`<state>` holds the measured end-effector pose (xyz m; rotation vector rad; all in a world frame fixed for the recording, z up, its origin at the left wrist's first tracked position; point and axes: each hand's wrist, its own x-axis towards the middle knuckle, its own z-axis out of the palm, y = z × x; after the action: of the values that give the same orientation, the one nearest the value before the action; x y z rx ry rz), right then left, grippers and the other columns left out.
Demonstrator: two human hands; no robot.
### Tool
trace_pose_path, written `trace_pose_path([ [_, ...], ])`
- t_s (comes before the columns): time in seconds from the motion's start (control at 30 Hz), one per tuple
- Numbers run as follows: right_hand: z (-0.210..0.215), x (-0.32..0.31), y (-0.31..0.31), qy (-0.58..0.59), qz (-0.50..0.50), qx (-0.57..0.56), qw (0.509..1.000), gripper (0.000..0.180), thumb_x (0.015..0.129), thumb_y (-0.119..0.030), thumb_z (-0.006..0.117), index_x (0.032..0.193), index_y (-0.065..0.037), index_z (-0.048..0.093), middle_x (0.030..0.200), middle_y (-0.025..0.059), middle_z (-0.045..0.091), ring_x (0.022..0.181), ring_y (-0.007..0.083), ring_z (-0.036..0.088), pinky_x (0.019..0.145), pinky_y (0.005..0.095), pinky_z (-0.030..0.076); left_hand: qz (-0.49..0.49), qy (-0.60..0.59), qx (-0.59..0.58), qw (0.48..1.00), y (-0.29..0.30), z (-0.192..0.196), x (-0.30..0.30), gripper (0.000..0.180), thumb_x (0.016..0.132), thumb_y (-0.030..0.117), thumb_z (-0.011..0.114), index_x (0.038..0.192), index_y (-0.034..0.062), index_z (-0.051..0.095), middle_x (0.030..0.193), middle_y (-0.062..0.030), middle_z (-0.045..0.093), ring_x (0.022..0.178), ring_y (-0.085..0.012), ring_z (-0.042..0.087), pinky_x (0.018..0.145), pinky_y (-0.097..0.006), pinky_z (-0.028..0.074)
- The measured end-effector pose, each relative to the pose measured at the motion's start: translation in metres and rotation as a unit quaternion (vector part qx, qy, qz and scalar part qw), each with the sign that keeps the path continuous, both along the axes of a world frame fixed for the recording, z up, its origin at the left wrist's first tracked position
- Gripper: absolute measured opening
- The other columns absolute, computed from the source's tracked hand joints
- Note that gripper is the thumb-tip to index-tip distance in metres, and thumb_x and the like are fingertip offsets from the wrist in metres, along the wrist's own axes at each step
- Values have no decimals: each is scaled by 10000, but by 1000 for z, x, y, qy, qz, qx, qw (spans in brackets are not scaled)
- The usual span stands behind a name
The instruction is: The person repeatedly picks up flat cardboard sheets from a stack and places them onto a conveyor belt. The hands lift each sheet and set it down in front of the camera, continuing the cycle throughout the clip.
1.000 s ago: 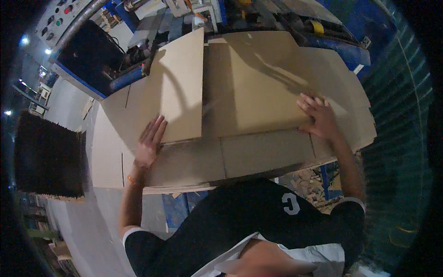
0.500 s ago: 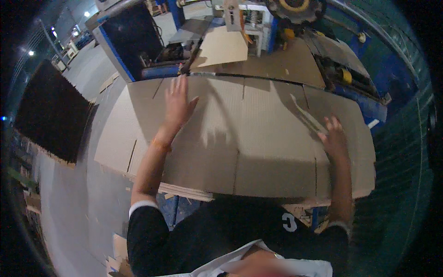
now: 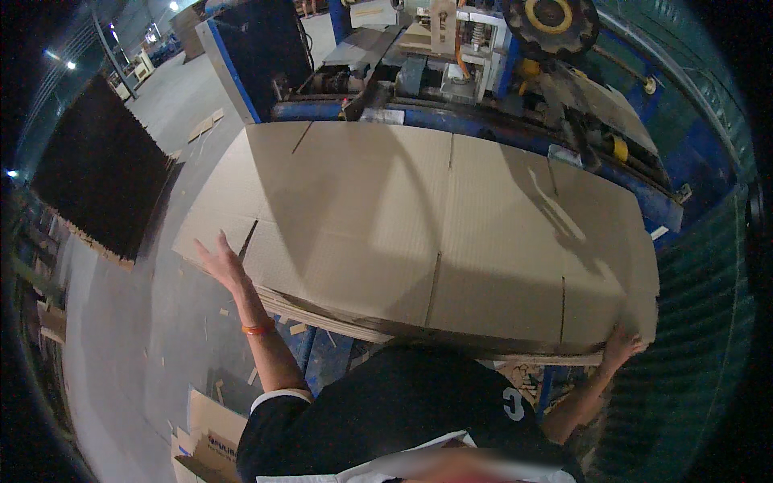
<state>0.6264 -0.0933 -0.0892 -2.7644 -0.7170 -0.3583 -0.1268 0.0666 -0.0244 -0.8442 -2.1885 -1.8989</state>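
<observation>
A stack of flat slotted cardboard sheets (image 3: 362, 217) lies in front of me, its long far side against the machine. At the stack's left end is my left hand (image 3: 223, 266), open with fingers spread, over the near left edge beside a slot. My right hand (image 3: 622, 344) is closed at the near right corner, fingers on the edge of the top cardboard sheet. Part of that grip is hidden. Shadows cross the top sheet.
Beyond the stack stands a blue machine (image 3: 451, 117) with rollers and a dark toothed wheel (image 3: 552, 20). A tall dark stack of board (image 3: 97, 173) stands on the floor at left. An open carton (image 3: 205, 439) sits at lower left, and scraps litter the floor.
Both hands have come back toward me: the left from the far side to the left edge, the right to the near right corner. The sheet lying in the machine has mostly gone from view.
</observation>
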Motion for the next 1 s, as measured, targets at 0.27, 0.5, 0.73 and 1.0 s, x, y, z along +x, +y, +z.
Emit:
trace_pose_path([
  [0.27,12,-13,23,87,235,597,762,482,817,-172,617,1181,67,410,1124,171,501,960,267,502,831,403,443,-153,-89,389,904,2,81,-44,669,804,154,599,1335,-68,259,1343,-213,309,1246,-282,330,1035,-395,230],
  [0.5,140,-45,13,293,235,677,633,507,794,-21,554,1270,26,385,1205,134,486,1074,257,470,915,387,380,-305,-362,136,870,5,25,-114,265,836,76,528,1089,15,483,1083,-142,541,1012,-222,529,818,-363,459],
  [0.73,143,-161,-54,21,444,441,780,360,776,-52,597,1117,11,502,1139,173,542,1062,273,526,893,380,423,-321,-160,41,933,-90,33,-5,339,813,39,568,1143,3,504,1016,-60,574,925,-135,531,785,-279,425],
  [1.0,78,-229,7,-75,747,-20,660,373,761,-205,590,1133,-177,584,1267,18,514,1147,292,490,979,409,389,-578,394,-198,686,-68,31,131,543,735,-60,493,1246,121,508,1355,-128,406,1262,-314,367,1041,-436,286],
])
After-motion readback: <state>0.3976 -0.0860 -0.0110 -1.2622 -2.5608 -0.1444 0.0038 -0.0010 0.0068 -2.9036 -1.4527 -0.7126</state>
